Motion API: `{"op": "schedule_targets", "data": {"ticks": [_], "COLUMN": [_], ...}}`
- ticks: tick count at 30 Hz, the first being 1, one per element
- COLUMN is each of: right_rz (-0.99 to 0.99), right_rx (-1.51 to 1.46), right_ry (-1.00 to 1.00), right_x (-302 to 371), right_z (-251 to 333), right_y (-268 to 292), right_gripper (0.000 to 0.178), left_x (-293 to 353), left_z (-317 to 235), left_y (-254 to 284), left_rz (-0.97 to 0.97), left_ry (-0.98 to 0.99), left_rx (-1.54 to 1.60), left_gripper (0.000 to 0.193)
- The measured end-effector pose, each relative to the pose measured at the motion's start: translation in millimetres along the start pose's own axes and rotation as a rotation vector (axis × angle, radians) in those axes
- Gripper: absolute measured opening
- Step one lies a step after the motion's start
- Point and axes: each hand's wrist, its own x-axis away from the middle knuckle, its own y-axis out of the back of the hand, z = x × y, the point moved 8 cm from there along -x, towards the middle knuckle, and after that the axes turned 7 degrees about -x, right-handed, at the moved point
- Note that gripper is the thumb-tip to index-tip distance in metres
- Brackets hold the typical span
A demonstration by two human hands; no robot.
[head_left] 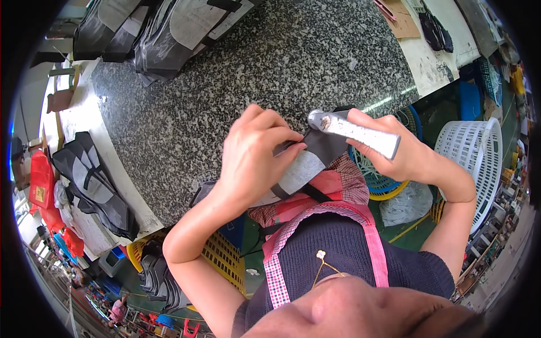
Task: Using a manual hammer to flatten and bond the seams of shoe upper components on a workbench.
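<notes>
At the near edge of the stone-topped table [253, 73], a flat black and light-grey material piece [302, 170] lies partly over the edge, close to my body. My left hand [256, 149] pinches its folded dark edge between thumb and fingers. In my right hand [389, 138] is a metal hammer [360, 134], its rounded end just beside the left fingertips and over the dark part of the piece. The hammer's handle is hidden by the right hand.
Stacks of similar black and grey pieces [189, 28] lie at the far left, with more pieces [96, 183] on the left ledge. A white plastic basket [476, 149] stands at right, near a blue basket [375, 180]. A yellow crate [224, 262] sits below the table.
</notes>
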Motion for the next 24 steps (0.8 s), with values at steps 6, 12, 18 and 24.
{"op": "schedule_targets", "data": {"ticks": [6,12,18,24], "right_rz": [-0.091,0.022,-0.048,0.047], "right_rx": [0.102,0.034,0.048,0.042], "right_ry": [0.287,0.052,0.135,0.092], "right_x": [15.8,0.9,-10.1,-2.3], "right_z": [28.1,10.4,19.1,14.9], "right_y": [5.6,-12.2,2.1,-11.6], "right_gripper": [0.069,0.023,0.026,0.03], "left_x": [20.1,15.5,37.8,32.5], "left_z": [-18.5,12.3,-9.2,-20.0], "left_y": [-6.9,-5.5,-4.6,-3.0], "left_rz": [0.034,0.148,0.056,0.029], "left_ry": [-0.04,0.249,-0.093,-0.142], "left_rx": [-0.081,0.273,0.0,-0.081], "left_gripper": [0.011,0.015,0.029,0.026]}}
